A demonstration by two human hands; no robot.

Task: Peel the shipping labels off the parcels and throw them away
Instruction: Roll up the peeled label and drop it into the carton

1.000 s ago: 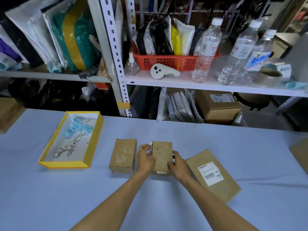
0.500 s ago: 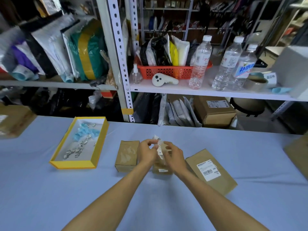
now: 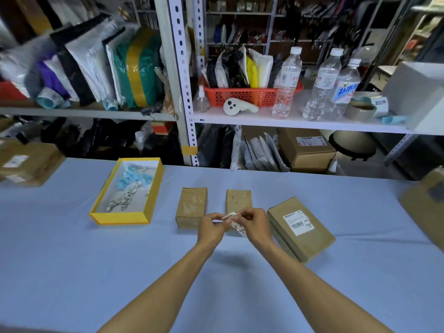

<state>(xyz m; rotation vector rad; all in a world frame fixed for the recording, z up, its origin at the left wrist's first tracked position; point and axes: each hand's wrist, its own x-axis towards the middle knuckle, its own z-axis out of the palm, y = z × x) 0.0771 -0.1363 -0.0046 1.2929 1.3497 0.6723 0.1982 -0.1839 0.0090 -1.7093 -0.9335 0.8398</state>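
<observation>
Left grip [image 3: 211, 228], right grip [image 3: 258, 227] pinch label [image 3: 234, 218], print blurred, parcel [image 3: 239, 200] partly hidden

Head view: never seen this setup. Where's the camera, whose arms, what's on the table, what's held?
No machine: a person wears one wide-angle camera on the head, looking forward and down, so the arms are their own. The left hand and right hand pinch a white label above the blue table. Near them lie three brown boxes: a small box, a middle box, both bare on top, and a larger box carrying a printed sticker. At left, a yellow tray holds blue and white scraps.
</observation>
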